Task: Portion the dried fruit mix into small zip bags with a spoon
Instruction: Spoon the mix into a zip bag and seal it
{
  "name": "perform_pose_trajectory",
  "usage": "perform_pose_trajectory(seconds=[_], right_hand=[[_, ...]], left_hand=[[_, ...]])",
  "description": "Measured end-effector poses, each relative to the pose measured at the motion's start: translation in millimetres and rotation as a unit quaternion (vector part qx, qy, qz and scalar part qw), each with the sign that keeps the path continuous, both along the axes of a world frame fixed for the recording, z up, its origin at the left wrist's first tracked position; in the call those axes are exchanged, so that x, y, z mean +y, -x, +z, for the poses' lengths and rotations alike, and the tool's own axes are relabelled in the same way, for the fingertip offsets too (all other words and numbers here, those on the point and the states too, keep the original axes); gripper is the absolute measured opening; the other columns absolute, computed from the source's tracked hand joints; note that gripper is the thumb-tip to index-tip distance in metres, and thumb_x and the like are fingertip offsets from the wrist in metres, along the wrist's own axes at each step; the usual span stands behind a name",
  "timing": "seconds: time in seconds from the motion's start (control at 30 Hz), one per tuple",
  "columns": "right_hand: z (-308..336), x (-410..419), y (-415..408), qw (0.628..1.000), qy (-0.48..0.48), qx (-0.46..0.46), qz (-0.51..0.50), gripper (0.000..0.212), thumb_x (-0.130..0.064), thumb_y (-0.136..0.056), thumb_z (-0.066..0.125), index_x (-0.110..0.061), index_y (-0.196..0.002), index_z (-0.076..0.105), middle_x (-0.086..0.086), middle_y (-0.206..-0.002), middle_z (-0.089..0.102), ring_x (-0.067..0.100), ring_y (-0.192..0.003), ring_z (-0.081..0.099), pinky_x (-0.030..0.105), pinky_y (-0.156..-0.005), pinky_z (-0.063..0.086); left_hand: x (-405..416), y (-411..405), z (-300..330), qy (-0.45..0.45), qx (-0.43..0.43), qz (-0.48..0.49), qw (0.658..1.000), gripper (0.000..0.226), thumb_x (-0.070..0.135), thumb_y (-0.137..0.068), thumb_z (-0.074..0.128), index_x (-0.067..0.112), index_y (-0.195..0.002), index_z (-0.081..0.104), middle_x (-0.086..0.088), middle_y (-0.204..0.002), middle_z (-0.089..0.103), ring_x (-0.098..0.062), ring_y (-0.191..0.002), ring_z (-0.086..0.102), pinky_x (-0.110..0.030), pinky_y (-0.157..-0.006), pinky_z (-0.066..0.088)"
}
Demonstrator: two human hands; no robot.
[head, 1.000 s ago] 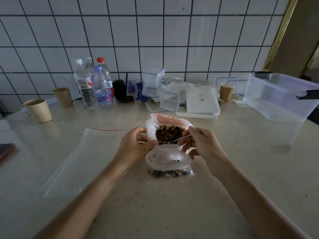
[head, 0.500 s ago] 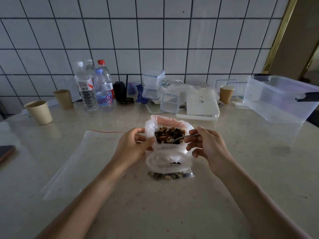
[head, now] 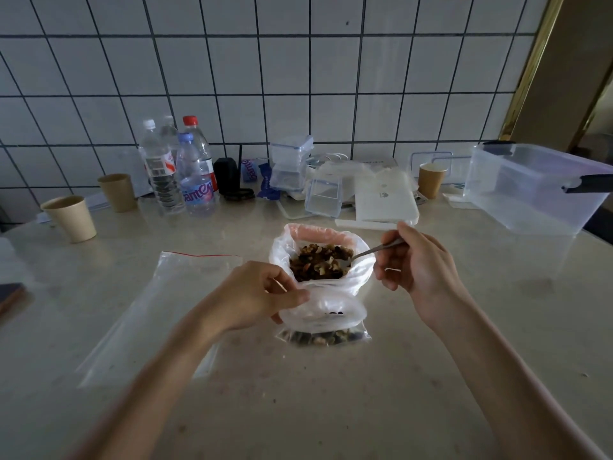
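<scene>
A white plastic bag point(head: 363, 272) stands open at the table's middle, filled with dark dried fruit mix point(head: 318, 262). In front of it a small clear zip bag point(head: 323, 318) stands with its mouth open and some mix at its bottom. My left hand point(head: 255, 295) pinches the small bag's left rim. My right hand point(head: 416, 263) grips a metal spoon point(head: 371, 250) by its handle; the spoon's bowl is dipped into the mix in the big bag.
A large empty zip bag point(head: 159, 310) with a red strip lies flat to the left. Paper cups point(head: 71, 219), water bottles point(head: 195, 174), clear boxes point(head: 323, 195) and a big plastic tub point(head: 534, 190) line the back by the tiled wall.
My right hand has drawn back to the right and up, so the spoon now reaches into the mix from the right rim. My left hand has slid down to the small bag's rim.
</scene>
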State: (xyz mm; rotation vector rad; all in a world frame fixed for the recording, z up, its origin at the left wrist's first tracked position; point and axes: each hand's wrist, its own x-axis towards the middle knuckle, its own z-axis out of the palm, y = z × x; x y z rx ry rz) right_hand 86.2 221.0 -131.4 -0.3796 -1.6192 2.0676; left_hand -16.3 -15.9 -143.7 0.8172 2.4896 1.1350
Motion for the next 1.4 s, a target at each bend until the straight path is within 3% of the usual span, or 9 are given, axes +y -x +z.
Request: perform_pose_trajectory(seconds=[0.3, 0.47, 0.57, 0.7, 0.9, 1.03, 1.13, 1.27, 1.4], right_hand=[[7.5, -15.4, -8.2, 0.97, -0.228, 0.062, 0.049, 0.048, -0.031, -0.114, 0.037, -0.008, -0.076, 0.057, 0.01, -0.052, 0.052, 0.033, -0.046, 0.05, 0.03, -0.044, 0.032], [4.0, -19.9, -11.5, 0.933, -0.338, 0.108, 0.06, 0.047, -0.042, -0.107, 0.038, -0.011, -0.077, 0.057, 0.006, -0.052, 0.051, 0.039, -0.047, 0.046, 0.019, -0.05, 0.036], [2.9, -18.5, -9.6, 0.941, -0.319, 0.109, 0.042, 0.047, -0.044, -0.107, 0.039, -0.015, -0.075, 0.058, 0.004, -0.05, 0.05, 0.033, -0.045, 0.046, 0.019, -0.049, 0.036], [3.7, -13.5, -3.9, 0.978, -0.186, 0.09, -0.012, 0.049, -0.033, -0.113, 0.039, -0.011, -0.074, 0.059, 0.004, -0.049, 0.05, 0.026, -0.044, 0.048, 0.026, -0.041, 0.031], [2.0, -1.9, 0.2, 0.997, -0.026, 0.005, -0.072, 0.044, -0.032, -0.111, 0.04, -0.008, -0.081, 0.06, 0.006, -0.054, 0.057, 0.024, -0.045, 0.055, 0.03, -0.039, 0.034], [-4.2, -0.8, 5.0, 0.997, -0.048, -0.024, -0.063, 0.043, -0.034, -0.112, 0.039, -0.008, -0.086, 0.061, 0.007, -0.058, 0.062, 0.022, -0.047, 0.058, 0.03, -0.039, 0.036], [-7.7, -4.2, 7.6, 0.989, -0.127, -0.035, -0.07, 0.043, -0.031, -0.112, 0.039, -0.008, -0.084, 0.062, 0.006, -0.056, 0.062, 0.021, -0.046, 0.058, 0.028, -0.04, 0.036], [-12.8, -7.8, 8.1, 0.951, -0.283, -0.014, -0.123, 0.044, -0.025, -0.111, 0.039, -0.005, -0.08, 0.063, 0.01, -0.054, 0.063, 0.011, -0.039, 0.051, 0.017, -0.04, 0.036], [-19.7, -12.1, 10.5, 0.957, -0.273, -0.06, -0.072, 0.038, -0.022, -0.109, 0.04, -0.008, -0.083, 0.063, 0.003, -0.057, 0.066, 0.017, -0.046, 0.059, 0.019, -0.039, 0.037]], left_hand=[[2.0, -2.0, 3.2, -0.083, -0.094, -0.017, 0.992, 0.012, 0.042, -0.09, 0.077, 0.032, -0.085, 0.081, 0.006, -0.083, 0.078, -0.005, -0.064, 0.069, -0.019, -0.049, 0.047], [0.8, 2.3, -1.5, -0.05, -0.036, 0.007, 0.998, 0.013, 0.038, -0.094, 0.074, 0.026, -0.091, 0.079, 0.007, -0.082, 0.079, -0.005, -0.062, 0.071, -0.017, -0.046, 0.044], [-0.1, 4.5, -2.7, -0.043, -0.022, 0.007, 0.999, 0.013, 0.039, -0.094, 0.075, 0.027, -0.092, 0.079, 0.009, -0.082, 0.08, -0.003, -0.062, 0.071, -0.016, -0.047, 0.045], [-2.4, 8.2, -2.0, -0.041, -0.024, 0.001, 0.999, 0.014, 0.045, -0.091, 0.075, 0.031, -0.093, 0.079, 0.009, -0.083, 0.08, -0.001, -0.064, 0.07, -0.015, -0.049, 0.048], [-3.1, 17.3, -5.9, -0.021, 0.018, 0.082, 0.996, 0.043, 0.062, -0.092, 0.064, 0.02, -0.085, 0.074, 0.012, -0.073, 0.077, -0.003, -0.063, 0.073, -0.019, -0.051, 0.053], [2.2, 28.3, -19.8, -0.014, 0.108, 0.179, 0.978, 0.046, 0.065, -0.091, 0.063, 0.02, -0.085, 0.067, 0.003, -0.072, 0.075, -0.015, -0.075, 0.073, -0.04, -0.084, 0.057], [7.5, 30.1, -25.8, -0.007, 0.113, 0.181, 0.977, 0.054, 0.072, -0.092, 0.057, 0.019, -0.099, 0.069, 0.006, -0.092, 0.073, -0.017, -0.093, 0.068, -0.043, -0.091, 0.055], [11.3, 28.8, -27.1, -0.03, 0.109, 0.157, 0.981, 0.055, 0.069, -0.094, 0.056, 0.021, -0.072, 0.07, 0.007, -0.072, 0.072, -0.013, -0.076, 0.067, -0.034, -0.075, 0.052], [13.2, 28.8, -28.8, -0.034, 0.119, 0.153, 0.98, 0.048, 0.049, -0.094, 0.068, 0.011, -0.065, 0.068, -0.001, -0.068, 0.074, -0.025, -0.072, 0.069, -0.036, -0.067, 0.049]])
